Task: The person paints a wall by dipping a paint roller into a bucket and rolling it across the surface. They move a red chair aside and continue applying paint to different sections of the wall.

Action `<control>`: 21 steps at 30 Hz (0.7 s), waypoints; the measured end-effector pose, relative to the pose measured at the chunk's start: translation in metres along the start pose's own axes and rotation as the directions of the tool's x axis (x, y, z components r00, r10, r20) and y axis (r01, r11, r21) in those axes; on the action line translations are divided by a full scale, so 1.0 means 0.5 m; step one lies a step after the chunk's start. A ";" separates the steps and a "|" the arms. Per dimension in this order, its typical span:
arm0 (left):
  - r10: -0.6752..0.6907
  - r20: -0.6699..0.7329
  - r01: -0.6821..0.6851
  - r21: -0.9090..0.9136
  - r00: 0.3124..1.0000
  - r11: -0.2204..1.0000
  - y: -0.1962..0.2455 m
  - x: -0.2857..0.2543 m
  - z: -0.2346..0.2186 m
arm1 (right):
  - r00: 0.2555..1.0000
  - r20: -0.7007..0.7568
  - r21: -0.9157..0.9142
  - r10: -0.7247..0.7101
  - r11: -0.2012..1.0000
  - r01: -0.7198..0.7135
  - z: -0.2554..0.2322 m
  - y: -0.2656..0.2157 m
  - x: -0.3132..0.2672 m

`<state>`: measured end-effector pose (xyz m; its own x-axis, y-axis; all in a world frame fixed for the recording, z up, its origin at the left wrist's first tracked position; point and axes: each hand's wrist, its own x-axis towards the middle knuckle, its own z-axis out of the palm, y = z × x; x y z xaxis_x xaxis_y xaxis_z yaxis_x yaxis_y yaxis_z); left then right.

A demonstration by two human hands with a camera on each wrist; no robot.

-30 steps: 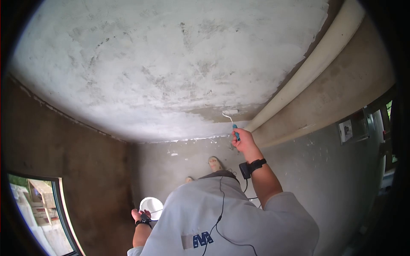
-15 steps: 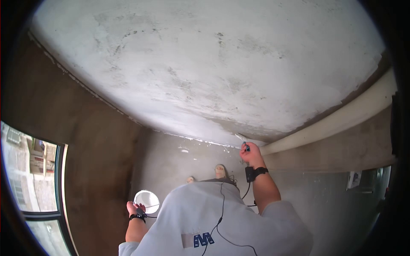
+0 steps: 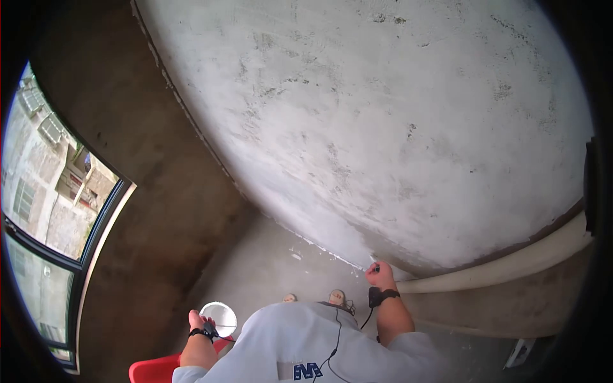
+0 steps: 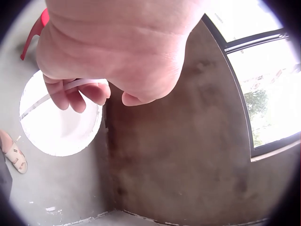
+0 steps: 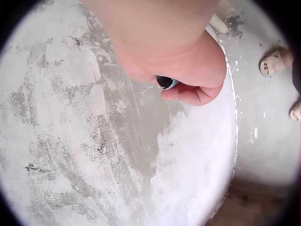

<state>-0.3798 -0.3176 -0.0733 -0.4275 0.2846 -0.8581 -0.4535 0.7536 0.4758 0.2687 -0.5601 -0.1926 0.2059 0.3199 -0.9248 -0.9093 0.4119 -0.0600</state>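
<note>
In the head view my right hand (image 3: 382, 274) is low at the wall, close to the floor. It grips a paint roller, whose blue-and-black handle end (image 5: 165, 83) shows between thumb and fingers in the right wrist view; the roller's head is hidden by the hand. Around it, white paint (image 5: 188, 155) borders a bare grey patch (image 5: 141, 136) on the wall. Down at my left side, my left hand (image 4: 113, 52) holds a white bucket (image 4: 66, 141) by its thin handle (image 4: 37, 104), fingers curled under it. White fills the bucket's inside in that view.
A thick pale pipe (image 3: 472, 271) runs along the wall's foot at right. Behind the left arm is a red plastic seat (image 3: 153, 369). A brown wall (image 3: 140, 242) with a window (image 3: 51, 191) stands at left. My sandalled feet (image 3: 337, 297) are on the grey floor.
The right hand and roller have gone lower along the wall, and the roller head has passed out of sight. The head view has turned leftward, bringing in the red seat. The left hand keeps the bucket.
</note>
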 end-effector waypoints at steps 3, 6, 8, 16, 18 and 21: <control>0.003 -0.042 0.000 0.056 0.999 0.998 -0.005 0.000 -0.006 | 0.998 0.060 -0.032 -0.034 0.999 0.036 0.007 0.014 -0.026; 0.016 -0.029 -0.014 0.081 0.999 0.997 0.000 0.037 0.000 | 0.990 0.105 -0.115 -0.097 0.987 0.109 -0.003 0.027 -0.073; -0.014 -0.028 0.018 0.131 1.000 0.991 0.003 0.043 0.015 | 0.985 0.114 -0.102 -0.128 0.985 0.140 -0.023 0.028 -0.094; -0.104 0.116 0.061 0.323 0.988 0.944 0.007 0.123 0.108 | 0.957 0.146 -0.104 -0.250 0.958 0.266 -0.075 0.060 -0.266; -0.129 0.133 0.071 0.373 0.983 0.925 0.008 0.104 0.146 | 0.939 0.113 -0.175 -0.326 0.923 0.342 -0.088 0.069 -0.302; -0.122 0.183 0.032 0.428 0.976 0.903 0.003 0.101 0.207 | 0.870 0.062 -0.245 -0.489 0.838 0.488 -0.086 0.099 -0.389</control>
<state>-0.3213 -0.2409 -0.1358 -0.2185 0.2943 -0.9304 -0.0889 0.9435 0.3193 0.1684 -0.6387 -0.0319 0.6459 0.1303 -0.7522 -0.7501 0.2917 -0.5936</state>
